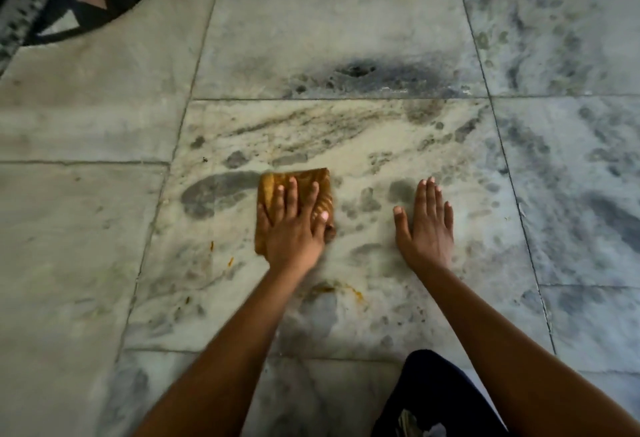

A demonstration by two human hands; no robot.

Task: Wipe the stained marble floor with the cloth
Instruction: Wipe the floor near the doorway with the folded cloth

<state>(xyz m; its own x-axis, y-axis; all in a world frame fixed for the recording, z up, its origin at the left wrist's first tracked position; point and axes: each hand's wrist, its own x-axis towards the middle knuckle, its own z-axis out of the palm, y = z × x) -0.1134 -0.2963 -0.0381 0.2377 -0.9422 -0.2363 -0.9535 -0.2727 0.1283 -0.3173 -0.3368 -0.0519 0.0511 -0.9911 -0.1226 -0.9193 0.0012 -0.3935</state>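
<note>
Knee in dark trousers (429, 391) nearest, bottom right. Orange smears (341, 289) on marble floor (104, 228) just ahead, between forearms. Left hand (294, 225) flat, fingers spread, pressing down on folded orange-brown cloth (273, 187), not gripping it. Right hand (426, 225) open, palm down on bare tile, well apart from cloth. Grey blotches all over middle tile. Dark stain (356, 72) further out. Patterned rug (65, 3) far left corner.
</note>
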